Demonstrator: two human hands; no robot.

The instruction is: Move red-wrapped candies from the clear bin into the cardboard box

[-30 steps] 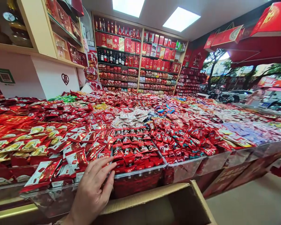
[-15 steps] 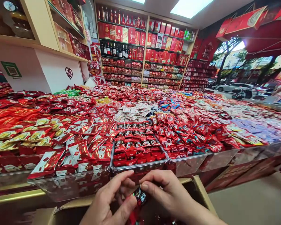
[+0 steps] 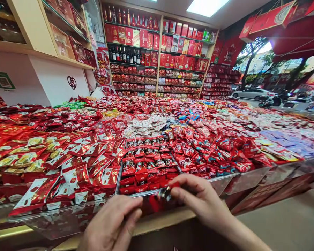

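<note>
Head view: a small red-wrapped candy [image 3: 164, 195] is pinched by the right hand [image 3: 199, 202] fingertips, just above the front rim of the clear bin [image 3: 146, 192] of red candies. The left hand [image 3: 111, 225] is held loosely curled, nothing visibly gripped, just below the bin of foil packets [image 3: 75, 174]. Shelves [image 3: 157, 52] of red boxes are seen behind.

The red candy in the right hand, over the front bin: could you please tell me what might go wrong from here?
1. The right hand pinches the candy by the fingertips only, so the grip might slip and drop it in front of the bin.
2. The neighbouring red packets are heaped over their bin's edge; a brush from the left hand could spill some.
</note>
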